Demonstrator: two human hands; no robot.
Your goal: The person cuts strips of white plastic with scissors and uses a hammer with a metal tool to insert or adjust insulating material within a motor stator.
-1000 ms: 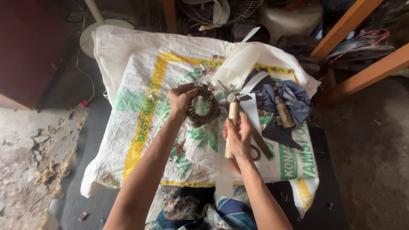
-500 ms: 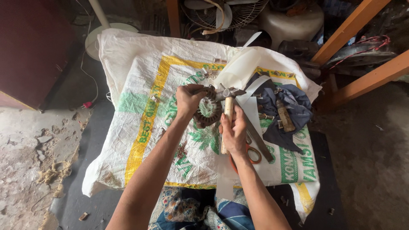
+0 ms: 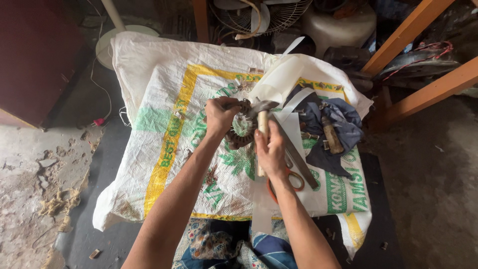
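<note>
A ring-shaped motor stator point(image 3: 238, 130), dark and rusty with copper-brown windings around a pale green core, is gripped at its upper left edge by the left hand point(image 3: 220, 115) and held tilted just above a woven sack. A hammer point(image 3: 262, 130) with a pale wooden handle is clasped in the right hand point(image 3: 271, 152) (the handle stands nearly upright, its lower end showing below the palm), and its grey metal head is laid against the stator's upper right rim, just beside the left fingers.
</note>
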